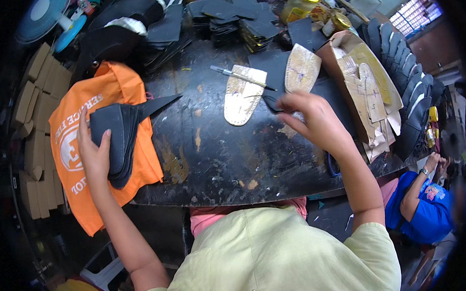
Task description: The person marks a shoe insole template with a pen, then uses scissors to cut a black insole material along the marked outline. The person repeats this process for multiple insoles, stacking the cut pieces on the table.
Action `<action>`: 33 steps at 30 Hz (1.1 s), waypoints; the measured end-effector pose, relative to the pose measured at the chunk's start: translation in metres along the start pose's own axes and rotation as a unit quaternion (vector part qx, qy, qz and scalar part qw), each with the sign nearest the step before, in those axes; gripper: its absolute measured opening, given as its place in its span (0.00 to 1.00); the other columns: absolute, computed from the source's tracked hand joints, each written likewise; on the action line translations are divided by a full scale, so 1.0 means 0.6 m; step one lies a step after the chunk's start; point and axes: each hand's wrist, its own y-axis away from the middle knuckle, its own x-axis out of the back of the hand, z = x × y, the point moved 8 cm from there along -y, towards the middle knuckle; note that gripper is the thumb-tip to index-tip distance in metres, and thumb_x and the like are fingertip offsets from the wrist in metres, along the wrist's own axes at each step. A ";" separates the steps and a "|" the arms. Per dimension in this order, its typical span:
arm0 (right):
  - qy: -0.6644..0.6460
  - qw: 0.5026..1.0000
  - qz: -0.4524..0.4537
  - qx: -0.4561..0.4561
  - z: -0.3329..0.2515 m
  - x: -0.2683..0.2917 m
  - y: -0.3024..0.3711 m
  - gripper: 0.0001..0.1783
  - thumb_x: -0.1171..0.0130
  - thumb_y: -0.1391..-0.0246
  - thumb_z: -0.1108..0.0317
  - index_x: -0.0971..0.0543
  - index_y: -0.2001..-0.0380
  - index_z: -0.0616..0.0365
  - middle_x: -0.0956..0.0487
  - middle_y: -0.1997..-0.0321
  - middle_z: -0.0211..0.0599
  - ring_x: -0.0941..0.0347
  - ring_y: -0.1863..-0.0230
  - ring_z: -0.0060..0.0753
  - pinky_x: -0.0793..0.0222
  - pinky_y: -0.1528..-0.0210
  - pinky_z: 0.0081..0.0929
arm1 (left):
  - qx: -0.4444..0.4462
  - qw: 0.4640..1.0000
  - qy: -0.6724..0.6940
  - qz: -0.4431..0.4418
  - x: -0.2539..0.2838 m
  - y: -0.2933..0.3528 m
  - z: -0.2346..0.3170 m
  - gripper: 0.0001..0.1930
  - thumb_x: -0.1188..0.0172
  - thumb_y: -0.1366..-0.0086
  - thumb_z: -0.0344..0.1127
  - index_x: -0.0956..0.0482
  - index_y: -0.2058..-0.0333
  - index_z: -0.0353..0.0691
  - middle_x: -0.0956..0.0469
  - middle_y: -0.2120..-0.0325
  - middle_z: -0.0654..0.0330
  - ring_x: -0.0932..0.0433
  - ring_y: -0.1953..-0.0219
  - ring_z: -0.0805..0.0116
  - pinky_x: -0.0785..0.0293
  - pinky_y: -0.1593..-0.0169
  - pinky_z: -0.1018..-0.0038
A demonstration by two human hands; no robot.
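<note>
Our left hand [93,155] clasps a stack of black, tapered, leather-like sheets [114,123] beneath its thumb; our right hand [309,111] curls beside a thin black loop [270,107], whether pinching it we cannot tell. A slack thumb could splay the stack.

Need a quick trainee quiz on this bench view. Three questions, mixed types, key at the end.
1. True or false: the left hand touches the stack of dark pieces.

2. Multiple choice: what lies directly beneath most of that stack?
A) a cardboard box
B) an orange cloth
C) a yellow-lidded jar

3. Short answer: two pale round-ended pieces lie near the right hand, a left one and a right one. Across which does the pen lie?

Key: 1. True. 2. B. 3. The left one.
</note>
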 end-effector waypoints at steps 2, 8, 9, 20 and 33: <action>0.038 0.994 0.080 0.066 -0.004 0.003 -0.047 0.13 0.33 0.42 0.70 0.19 0.55 0.60 0.18 0.59 0.47 0.21 0.56 0.55 0.26 0.54 0.43 | 0.013 0.993 -0.116 0.030 0.011 0.001 0.022 0.39 0.37 0.35 0.25 0.40 0.26 0.44 0.32 0.33 0.45 0.35 0.30 0.47 0.40 0.27 0.54; 0.246 0.967 0.035 0.060 0.010 -0.103 -0.157 0.15 0.36 0.49 0.73 0.22 0.57 0.60 0.19 0.64 0.43 0.20 0.58 0.49 0.24 0.57 0.44 | -0.093 0.992 0.073 0.034 -0.026 0.034 0.200 0.29 0.34 0.37 0.27 0.27 0.36 0.38 0.25 0.43 0.53 0.25 0.41 0.57 0.29 0.40 0.63; 0.232 0.967 0.064 0.087 0.002 -0.101 -0.158 0.13 0.37 0.50 0.73 0.22 0.59 0.60 0.19 0.65 0.44 0.20 0.59 0.50 0.24 0.59 0.45 | -0.107 0.989 0.105 0.005 -0.048 0.041 0.229 0.27 0.34 0.38 0.26 0.25 0.38 0.38 0.24 0.44 0.53 0.24 0.42 0.56 0.28 0.40 0.63; 0.102 0.993 0.063 0.007 0.024 -0.040 -0.102 0.18 0.34 0.46 0.64 0.24 0.56 0.62 0.24 0.57 0.52 0.20 0.59 0.60 0.22 0.59 0.50 | -0.054 0.919 0.381 -0.087 -0.290 0.043 0.293 0.22 0.39 0.32 0.24 0.26 0.40 0.36 0.22 0.53 0.55 0.17 0.59 0.71 0.22 0.54 0.76; -0.016 0.999 -0.018 -0.048 0.040 -0.073 -0.141 0.28 0.26 0.47 0.60 0.30 0.50 0.57 0.20 0.54 0.52 0.19 0.54 0.60 0.24 0.53 0.46 | -0.035 0.920 0.381 -0.088 -0.258 0.062 0.262 0.21 0.40 0.31 0.23 0.25 0.40 0.35 0.20 0.60 0.59 0.21 0.64 0.77 0.24 0.59 0.79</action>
